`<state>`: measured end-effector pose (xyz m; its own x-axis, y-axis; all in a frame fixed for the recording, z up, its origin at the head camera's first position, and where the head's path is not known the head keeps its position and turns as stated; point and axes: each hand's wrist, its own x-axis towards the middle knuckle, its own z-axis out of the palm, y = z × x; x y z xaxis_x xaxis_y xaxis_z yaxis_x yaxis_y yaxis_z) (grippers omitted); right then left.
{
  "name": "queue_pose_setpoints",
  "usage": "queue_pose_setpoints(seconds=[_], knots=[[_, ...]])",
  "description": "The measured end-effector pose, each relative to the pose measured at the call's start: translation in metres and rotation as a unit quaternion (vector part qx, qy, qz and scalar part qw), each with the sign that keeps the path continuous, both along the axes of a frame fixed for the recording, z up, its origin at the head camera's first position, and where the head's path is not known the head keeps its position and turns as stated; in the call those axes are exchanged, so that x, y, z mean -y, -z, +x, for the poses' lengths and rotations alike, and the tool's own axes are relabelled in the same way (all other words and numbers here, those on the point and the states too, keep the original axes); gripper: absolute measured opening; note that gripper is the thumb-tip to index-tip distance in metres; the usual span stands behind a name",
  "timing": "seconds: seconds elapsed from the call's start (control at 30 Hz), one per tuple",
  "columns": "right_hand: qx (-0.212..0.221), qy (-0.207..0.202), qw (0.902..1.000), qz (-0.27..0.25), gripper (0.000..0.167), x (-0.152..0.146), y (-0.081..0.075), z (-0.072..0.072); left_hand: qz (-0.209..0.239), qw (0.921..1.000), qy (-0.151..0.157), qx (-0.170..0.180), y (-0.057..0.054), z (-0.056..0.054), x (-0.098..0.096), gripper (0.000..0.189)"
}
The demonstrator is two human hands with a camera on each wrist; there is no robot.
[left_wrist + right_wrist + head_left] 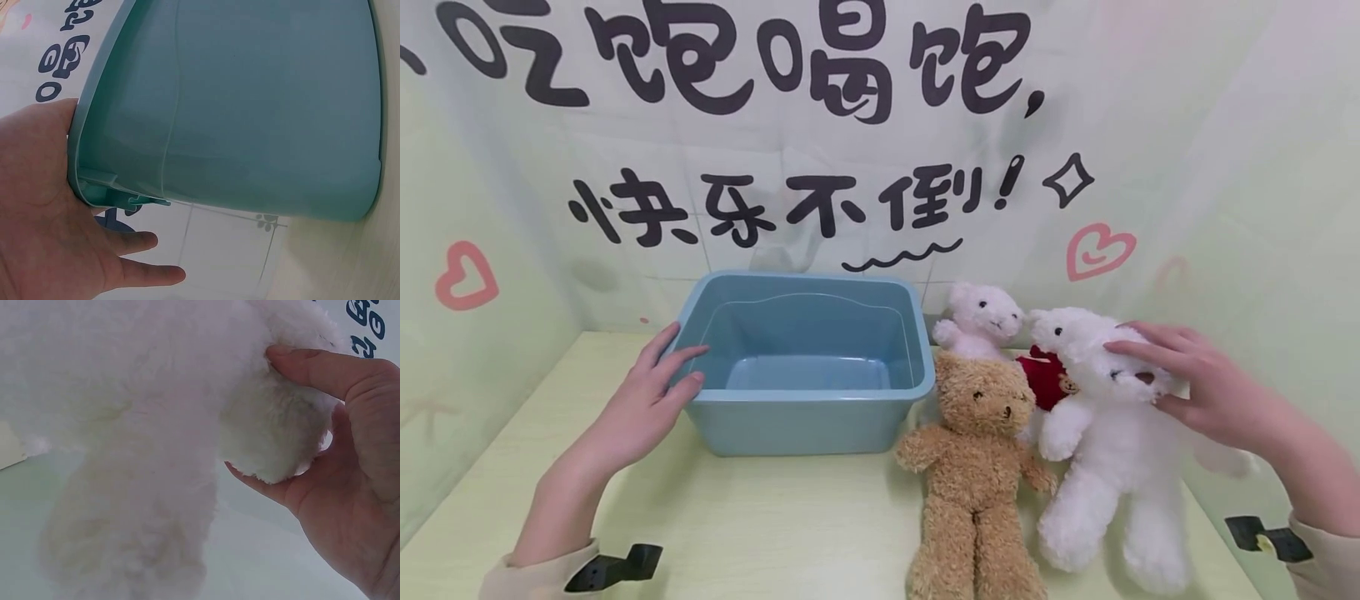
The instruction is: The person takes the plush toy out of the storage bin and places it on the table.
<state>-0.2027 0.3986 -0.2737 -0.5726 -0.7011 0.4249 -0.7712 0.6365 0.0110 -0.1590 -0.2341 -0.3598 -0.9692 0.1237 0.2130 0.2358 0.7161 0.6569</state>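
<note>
At the left end of a blue plastic bin (790,429), my left hand (640,404) grips the rim, with thumb and index fingertip inside. The left wrist view shows two fingers stretched out beyond the bin's wall (262,112). My right hand (1213,383) holds a white plush bear (1127,442) by its head, fingers over the top and thumb below. From the right wrist, the thumb (312,362) and fingers close around a rounded tuft of white fur (275,425). The bear's legs hang downward beside a brown teddy bear (977,467).
Behind the brown bear sits a pale pink plush toy (981,321). Something red (1041,379) with a small bear face shows between the toys. A printed curtain (820,142) hangs behind the pale tabletop (782,533), and pale cloth walls stand at both sides.
</note>
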Motion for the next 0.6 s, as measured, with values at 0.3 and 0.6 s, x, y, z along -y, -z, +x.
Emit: queue_pose_setpoints(seconds=[0.3, 0.6], knots=[[0.027, -0.005, 0.9995, 0.013, 0.095, 0.014, 0.021, -0.003, 0.002, 1.0000, 0.000, 0.000, -0.002, 0.001, -0.002, 0.048], [0.037, -0.022, 0.9990, -0.008, 0.095, 0.021, 0.039, -0.009, 0.003, 1.0000, -0.003, 0.001, -0.002, 0.003, -0.001, 0.048]])
